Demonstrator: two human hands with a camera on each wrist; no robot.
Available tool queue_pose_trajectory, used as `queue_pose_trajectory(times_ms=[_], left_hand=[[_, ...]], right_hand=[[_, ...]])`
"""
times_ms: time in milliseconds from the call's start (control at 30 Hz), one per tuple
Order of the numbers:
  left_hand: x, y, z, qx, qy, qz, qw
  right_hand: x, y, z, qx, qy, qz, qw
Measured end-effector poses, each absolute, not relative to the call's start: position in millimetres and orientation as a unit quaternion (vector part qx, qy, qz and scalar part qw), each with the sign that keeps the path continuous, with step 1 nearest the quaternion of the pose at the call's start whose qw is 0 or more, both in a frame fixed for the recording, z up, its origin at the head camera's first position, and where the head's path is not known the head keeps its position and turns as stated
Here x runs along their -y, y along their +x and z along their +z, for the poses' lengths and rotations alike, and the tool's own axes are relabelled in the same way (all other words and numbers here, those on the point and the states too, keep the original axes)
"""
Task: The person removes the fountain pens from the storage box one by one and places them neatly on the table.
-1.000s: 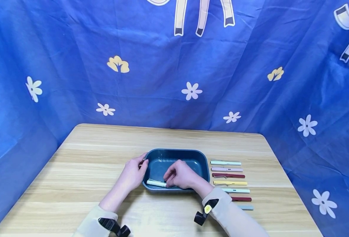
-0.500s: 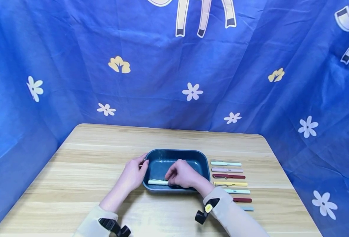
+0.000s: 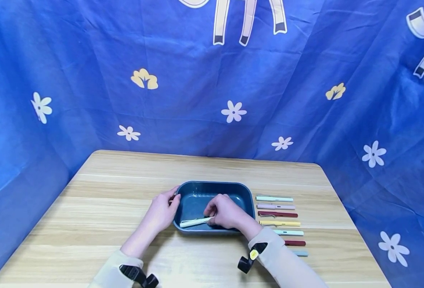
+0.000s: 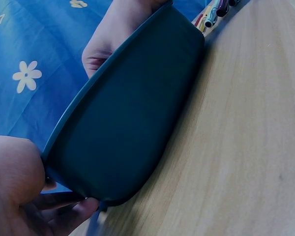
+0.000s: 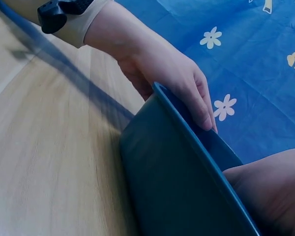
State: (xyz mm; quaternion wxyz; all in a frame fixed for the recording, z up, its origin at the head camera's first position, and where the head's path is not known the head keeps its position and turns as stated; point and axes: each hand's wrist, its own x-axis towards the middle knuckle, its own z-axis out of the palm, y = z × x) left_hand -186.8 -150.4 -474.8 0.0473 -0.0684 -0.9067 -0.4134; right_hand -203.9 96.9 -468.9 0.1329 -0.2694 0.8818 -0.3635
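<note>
A dark teal box (image 3: 217, 184), rectangular with rounded corners, stands on the table. My left hand (image 3: 164, 209) grips its left end, thumb over the rim and fingers along the outside wall; the left wrist view shows the fingertips (image 4: 91, 204) low at the box's corner. Inside the box my right hand (image 3: 224, 213) pinches the right end of a whitish pen (image 3: 194, 222) with a clip. The pen slants, its left end near the box's front left corner and its right end higher. From the right wrist, my right hand (image 5: 273, 189) partly hides behind the box wall.
To the right of the box lie several capped pens in a column, among them a mint pen (image 3: 274, 199), a lilac pen (image 3: 275, 207), a dark red pen (image 3: 278, 215) and a yellow pen (image 3: 280, 223). My right sleeve (image 3: 284, 260) covers part of the nearest ones. A blue patterned curtain (image 3: 183, 100) hangs behind the wooden table (image 3: 125, 168).
My right hand has shifted slightly right with the pen, and the pen's right end has risen so it now slants the other way. My left hand and the box have stayed put.
</note>
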Motion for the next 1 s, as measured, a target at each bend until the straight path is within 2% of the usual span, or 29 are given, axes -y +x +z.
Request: queue_pose_trajectory(times_ms=[233,1000], left_hand=[[151,-187,-475,0.907,-0.071,-0.412,0.050],[150,-185,-475,0.907,-0.066,-0.413,0.050]], right_hand=[[-100,-205,-468,-0.885,-0.291,-0.341,0.125],[-114,-200,-454,-0.853,-0.285,-0.430,0.081]])
